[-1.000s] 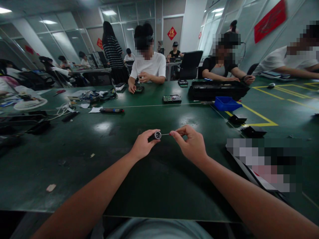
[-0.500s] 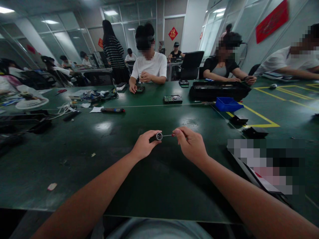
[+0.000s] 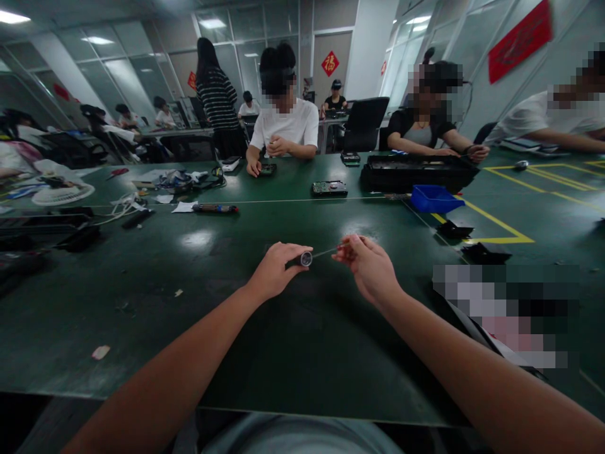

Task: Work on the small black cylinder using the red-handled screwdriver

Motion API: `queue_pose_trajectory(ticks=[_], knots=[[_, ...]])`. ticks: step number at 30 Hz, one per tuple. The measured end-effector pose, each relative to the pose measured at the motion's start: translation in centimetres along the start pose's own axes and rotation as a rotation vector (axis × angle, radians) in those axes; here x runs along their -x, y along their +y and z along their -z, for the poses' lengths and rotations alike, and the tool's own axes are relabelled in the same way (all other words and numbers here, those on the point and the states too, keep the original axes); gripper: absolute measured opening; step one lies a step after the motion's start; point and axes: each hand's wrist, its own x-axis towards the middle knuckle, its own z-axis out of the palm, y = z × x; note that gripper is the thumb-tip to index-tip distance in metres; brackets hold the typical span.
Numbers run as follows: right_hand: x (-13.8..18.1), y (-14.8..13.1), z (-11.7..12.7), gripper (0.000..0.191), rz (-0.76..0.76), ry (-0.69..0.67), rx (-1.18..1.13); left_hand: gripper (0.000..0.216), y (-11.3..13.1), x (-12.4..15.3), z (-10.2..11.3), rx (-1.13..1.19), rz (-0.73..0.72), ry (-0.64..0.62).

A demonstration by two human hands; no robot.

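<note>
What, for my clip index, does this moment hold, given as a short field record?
left hand: grips a small dark cylinder, silvery end facing the other hand
right hand: pinches a thin tool, shaft pointing at the cylinder's end
surface: green table
farther off: blue bin, circuit board, black tray
others: person in a white shirt seated opposite

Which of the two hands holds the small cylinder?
The left hand, closed around the cylinder; the right hand instead pinches a thin rod that points at the cylinder's end.
</note>
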Motion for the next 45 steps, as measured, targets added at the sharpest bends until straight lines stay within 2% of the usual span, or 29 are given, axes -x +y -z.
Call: queue_pose_trajectory(ticks=[2,6,13,21,28,31,35,38,45], knots=[[-0.3,0.2,0.3,0.026,-0.001,0.015,0.048,0.038,-0.3,-0.1,0.1,-0.036,0.011,-0.020],[0.0,0.1,0.4,0.026,0.136,0.077,0.207,0.039,-0.6,0.0,-0.1,-0.047,0.054,-0.043],[1.1,-0.8,-0.3,0.025,0.250,0.025,0.399,0.041,-0.2,0.0,-0.2,-0.041,0.067,-0.051],[1.2,-0.9,-0.3,0.024,0.269,0.011,0.431,0.040,0.1,0.1,-0.1,-0.038,0.124,-0.019],[1.1,-0.6,-0.3,0.024,0.254,0.000,0.361,0.040,0.2,0.2,-0.1,-0.038,0.101,-0.015],[1.3,-1.2,-0.3,0.026,0.259,0.013,0.467,0.040,0.0,0.3,-0.3,-0.039,0.089,-0.016],[1.7,-2.3,-0.4,0.037,0.248,0.048,0.721,0.040,-0.2,0.4,-0.3,-0.037,0.097,-0.006],[1.9,-2.5,-0.4,0.041,0.287,0.057,0.778,0.039,-0.2,0.4,-0.2,-0.029,0.094,-0.007],[1.9,-2.0,-0.4,0.016,0.448,-0.076,0.749,0.039,-0.3,0.4,-0.2,-0.023,0.097,-0.011]])
